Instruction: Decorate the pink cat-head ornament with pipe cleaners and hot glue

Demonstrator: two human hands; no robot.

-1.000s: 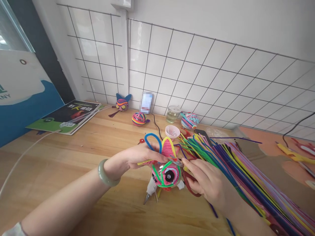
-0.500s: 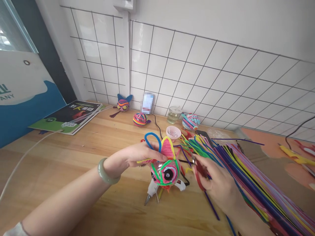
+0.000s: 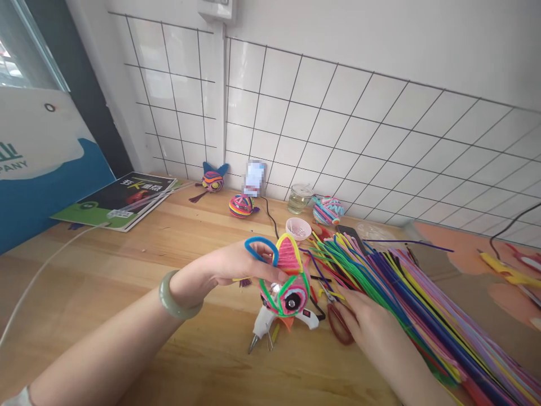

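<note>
My left hand (image 3: 249,265) is closed on a round animal ornament (image 3: 291,299) covered in pipe cleaners, with button eyes, green outlines and a pink ear (image 3: 289,255) edged in yellow. A bent blue pipe cleaner loop (image 3: 255,241) stands up by the same fingers; how it is held is hidden. Below the ornament, a white hot glue gun (image 3: 310,320) rests on the table, partly covered. My right hand (image 3: 363,316) is low over the table, fingers stretched beside red-handled scissors (image 3: 340,325). Short yellow and dark blue pipe cleaner pieces lie near its fingertips, which are partly hidden.
A large bundle of coloured pipe cleaners (image 3: 422,316) spreads along the right. Behind are a pink bowl (image 3: 298,228), a glass jar (image 3: 300,199), a phone (image 3: 253,177) and finished ornaments (image 3: 242,206). A booklet (image 3: 127,194) and white cable (image 3: 46,265) lie left.
My right hand has let go of the scissors, which now lie on the table beside it. The ornament has turned slightly in my left hand, and the blue loop leans further left.
</note>
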